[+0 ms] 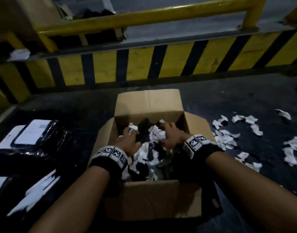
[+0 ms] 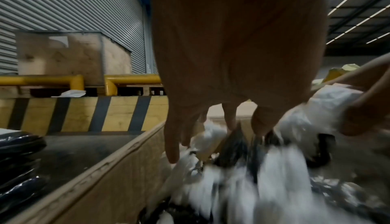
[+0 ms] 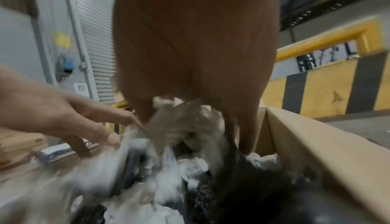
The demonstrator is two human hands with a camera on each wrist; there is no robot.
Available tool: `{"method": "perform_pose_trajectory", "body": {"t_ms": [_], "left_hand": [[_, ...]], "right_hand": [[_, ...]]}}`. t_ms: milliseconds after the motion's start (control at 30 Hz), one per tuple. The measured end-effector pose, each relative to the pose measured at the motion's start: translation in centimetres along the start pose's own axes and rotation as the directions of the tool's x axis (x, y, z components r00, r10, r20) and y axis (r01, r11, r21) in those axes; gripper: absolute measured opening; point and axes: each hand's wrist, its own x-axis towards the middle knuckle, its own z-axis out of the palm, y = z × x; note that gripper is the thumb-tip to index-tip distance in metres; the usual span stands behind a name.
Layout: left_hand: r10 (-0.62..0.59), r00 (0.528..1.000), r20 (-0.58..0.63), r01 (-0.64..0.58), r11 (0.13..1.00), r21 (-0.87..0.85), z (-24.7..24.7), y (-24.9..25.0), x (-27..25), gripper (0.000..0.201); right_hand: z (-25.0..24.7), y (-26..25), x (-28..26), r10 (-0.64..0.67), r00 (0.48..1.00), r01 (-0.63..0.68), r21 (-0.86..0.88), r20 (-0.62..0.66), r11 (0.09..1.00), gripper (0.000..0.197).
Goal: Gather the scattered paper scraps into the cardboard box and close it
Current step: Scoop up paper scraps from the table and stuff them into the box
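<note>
Scraps (image 1: pixel 228 140) outside box (image 1: pixel 149 199) — head view only.

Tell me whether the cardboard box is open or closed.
Open. The cardboard box has its flaps folded outward, and both hands reach in among the paper scraps inside.

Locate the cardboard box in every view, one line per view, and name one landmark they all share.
Head: cardboard box sits centre, flaps open, both hands inside.
Left wrist: its wall runs diagonally across the lower left.
Right wrist: its wall fills the lower right.
Shared landmark: the yellow-and-black striped barrier behind the box.
</note>
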Motion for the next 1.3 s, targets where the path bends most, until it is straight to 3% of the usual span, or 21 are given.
{"method": "perform_pose_trajectory", "body": {"t_ms": [100, 200, 267, 367, 433, 500, 533, 600, 667, 700, 800, 867, 933, 1000, 1067, 1100, 1200, 1233, 1300], "left_hand": [[0.027, 0.998, -0.063, -0.031, 0.998, -0.06, -1.0, -1.1, 1.0, 0.047], [0.035, 0.999, 0.004, -0.035, 0.999, 0.033, -1.4, -1.0, 1.9, 0.025], [-0.018, 0.992, 0.121, -0.002, 0.987, 0.163, -0.3, -1.2, 2.2, 0.026], [-0.07, 0.946, 0.318, -0.041, 0.943, 0.329, 1.6, -2.1, 2.5, 0.049], [-0.084, 0.941, 0.328, -0.033, 0.942, 0.335, 1.2, -2.4, 3.3, 0.054], [-0.069, 0.962, 0.265, -0.001, 0.966, 0.258, 0.1, -2.0, 4.7, 0.051], [-0.061, 0.976, 0.208, 0.012, 0.974, 0.227, -0.5, -1.5, 5.3, 0.05], [-0.047, 0.995, 0.084, 0.03, 0.982, 0.188, -1.4, -0.5, 6.3, 0.055], [-0.036, 0.999, 0.027, 0.03, 0.98, 0.198, -1.0, 0.0, 6.8, 0.059], [-0.022, 0.997, 0.069, 0.006, 0.975, 0.221, -0.3, -0.3, 7.0, 0.059], [0.021, 0.943, 0.332, -0.131, 0.941, 0.312, 2.3, -0.9, 6.7, 0.055], [-0.031, 0.928, 0.372, -0.105, 0.935, 0.338, 2.1, -1.0, 6.9, 0.06], [-0.069, 0.942, 0.328, -0.053, 0.935, 0.35, 1.4, -0.7, 8.0, 0.055], [-0.092, 0.98, 0.178, 0.007, 0.904, 0.428, 0.6, 0.1, 8.7, 0.049], [-0.099, 0.994, 0.055, 0.068, 0.908, 0.414, 0.6, 0.2, 8.8, 0.056], [-0.091, 0.993, 0.07, 0.056, 0.917, 0.395, 0.9, 0.2, 8.6, 0.061], [-0.123, 0.948, 0.292, -0.012, 0.906, 0.423, 2.2, -0.5, 7.7, 0.06], [-0.132, 0.942, 0.31, -0.014, 0.904, 0.427, 2.2, -0.3, 7.5, 0.057], [-0.12, 0.976, 0.181, 0.036, 0.911, 0.41, 1.1, 1.6, 7.0, 0.058]], "right_hand": [[-0.8, -0.5, 0.5, -0.068, 0.993, 0.057, -0.111, -0.098, 0.992, 0.074], [-0.1, -1.7, 0.7, -0.114, 0.99, 0.088, -0.264, -0.086, 0.96, 0.058], [1.8, -2.0, 1.4, -0.099, 0.995, 0.094, -0.323, 0.002, 0.942, 0.042], [3.4, -0.6, 2.1, -0.003, 0.947, 0.127, -0.363, 0.321, 0.923, 0.054], [3.0, 0.7, 2.9, 0.086, 0.917, 0.08, -0.392, 0.39, 0.917, 0.047], [1.4, 0.8, 4.0, 0.103, 0.959, 0.03, -0.454, 0.264, 0.891, 0.028], [0.5, 0.4, 4.6, 0.079, 0.98, 0.01, -0.443, 0.182, 0.896, 0.03], [-0.3, -0.3, 5.9, 0.033, 0.999, -0.015, -0.395, 0.038, 0.918, 0.046], [0.2, -0.4, 6.4, 0.052, 0.998, -0.039, -0.304, 0.035, 0.952, 0.06], [1.1, -0.3, 6.5, 0.077, 0.993, -0.051, -0.274, 0.086, 0.96, 0.059], [3.6, 0.4, 5.5, 0.113, 0.945, 0.047, -0.47, 0.306, 0.882, 0.042], [3.1, 0.3, 5.0, 0.123, 0.947, 0.024, -0.445, 0.297, 0.895, 0.039], [2.1, 0.2, 5.4, 0.046, 0.966, 0.049, -0.359, 0.253, 0.932, 0.047], [1.3, 0.4, 6.1, -0.079, 0.986, 0.117, -0.278, 0.145, 0.953, 0.062], [1.8, 0.1, 5.9, -0.05, 0.991, 0.087, -0.312, 0.124, 0.946, 0.065], [2.1, -0.3, 5.0, -0.007, 0.985, 0.064, -0.331, 0.172, 0.941, 0.061], [3.2, -0.2, 3.8, 0.053, 0.942, 0.026, -0.23, 0.33, 0.973, 0.04], [2.8, 0.1, 3.2, 0.027, 0.941, 0.028, -0.154, 0.338, 0.988, 0.04], [-0.1, 0.9, 1.1, -0.081, 0.977, 0.091, -0.04, 0.197, 0.995, 0.042]]}}
